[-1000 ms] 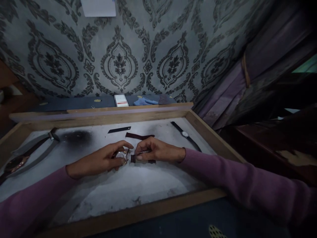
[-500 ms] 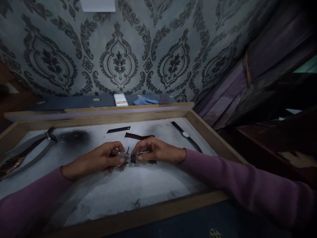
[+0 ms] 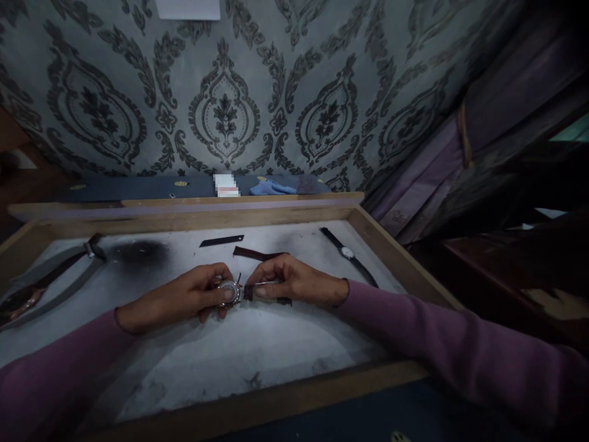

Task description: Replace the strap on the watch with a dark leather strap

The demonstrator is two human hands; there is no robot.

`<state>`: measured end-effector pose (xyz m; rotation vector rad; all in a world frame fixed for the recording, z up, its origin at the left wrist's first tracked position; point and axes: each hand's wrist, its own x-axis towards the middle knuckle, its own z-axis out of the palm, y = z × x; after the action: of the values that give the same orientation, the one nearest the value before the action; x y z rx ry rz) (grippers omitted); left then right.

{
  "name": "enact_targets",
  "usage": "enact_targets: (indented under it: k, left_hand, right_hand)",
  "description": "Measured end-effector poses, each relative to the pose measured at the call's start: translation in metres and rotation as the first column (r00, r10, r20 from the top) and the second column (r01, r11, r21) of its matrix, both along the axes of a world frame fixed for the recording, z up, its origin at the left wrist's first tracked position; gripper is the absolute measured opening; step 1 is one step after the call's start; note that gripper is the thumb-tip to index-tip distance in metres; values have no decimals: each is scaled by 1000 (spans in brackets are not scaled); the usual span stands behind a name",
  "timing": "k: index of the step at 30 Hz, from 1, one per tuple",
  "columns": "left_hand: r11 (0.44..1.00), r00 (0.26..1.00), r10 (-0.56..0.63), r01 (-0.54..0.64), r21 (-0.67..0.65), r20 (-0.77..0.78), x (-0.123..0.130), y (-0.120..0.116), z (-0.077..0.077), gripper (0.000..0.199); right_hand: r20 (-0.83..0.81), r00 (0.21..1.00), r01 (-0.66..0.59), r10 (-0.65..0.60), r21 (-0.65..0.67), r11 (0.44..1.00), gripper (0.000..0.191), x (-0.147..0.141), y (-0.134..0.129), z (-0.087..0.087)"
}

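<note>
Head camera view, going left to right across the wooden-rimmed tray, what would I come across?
Rose-gold watch, left hand, watch case it holds, right hand, white-dialled watch with a dark strap.

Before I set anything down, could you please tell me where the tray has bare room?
The broadest patch lies between the left hand and the front rim; a smaller one separates the brown strap from the small watch. Mid-tray is crowded: that hand holds a watch case, and beside it the right hand is on a dark strap.
</note>
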<state>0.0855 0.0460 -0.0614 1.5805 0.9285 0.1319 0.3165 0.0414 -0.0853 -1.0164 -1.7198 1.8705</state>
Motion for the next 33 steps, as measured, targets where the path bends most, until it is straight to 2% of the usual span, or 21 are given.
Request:
enact_targets:
  k: [12,20,33]
  left_hand:
    - [1000,997,27,-26,-17,70,-1,-3,-7,27]
    - [997,990,62,-56,-54,128,-1,-2,-14,28]
    - [996,987,87,-84,-29,137,-1,-2,-20,21]
  right_hand:
    - [-53,999,8,-6,28,1000,29,1,1,-7]
    - [-72,997,14,-13,8,1000,27,0,1,-4]
    - [-78,996,38,-37,8,999,27,-3,0,-2]
